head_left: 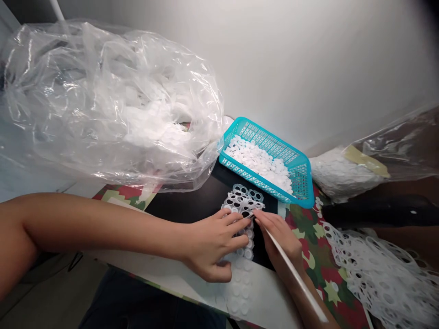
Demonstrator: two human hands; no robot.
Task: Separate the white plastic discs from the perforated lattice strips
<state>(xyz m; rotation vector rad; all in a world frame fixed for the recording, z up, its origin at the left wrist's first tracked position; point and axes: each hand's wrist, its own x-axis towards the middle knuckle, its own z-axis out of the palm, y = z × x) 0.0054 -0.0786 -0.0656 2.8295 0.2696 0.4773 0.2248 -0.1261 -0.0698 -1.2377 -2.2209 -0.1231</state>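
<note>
A strip of white plastic with round discs (241,278) runs across the black mat and over the near table edge. At its far end, a piece of holed plastic webbing (242,199) has dark round openings and is partly lifted. My left hand (214,244) lies over the strip with its fingers spread, pressing on it. My right hand (283,240) is closed beside it, fingertips pinched at the webbing's edge. A long, thin whitish stick (297,276) extends from that pinch back over the hand; its exact kind is unclear. My fingers hide part of the strip.
A turquoise basket (264,180) holding many small white discs stands behind the hands. A large clear plastic bag (113,105) with white contents fills the left back. Piled holed webbing scraps (384,278) lie at the right, near a white bundle (346,173) and a black object (380,211).
</note>
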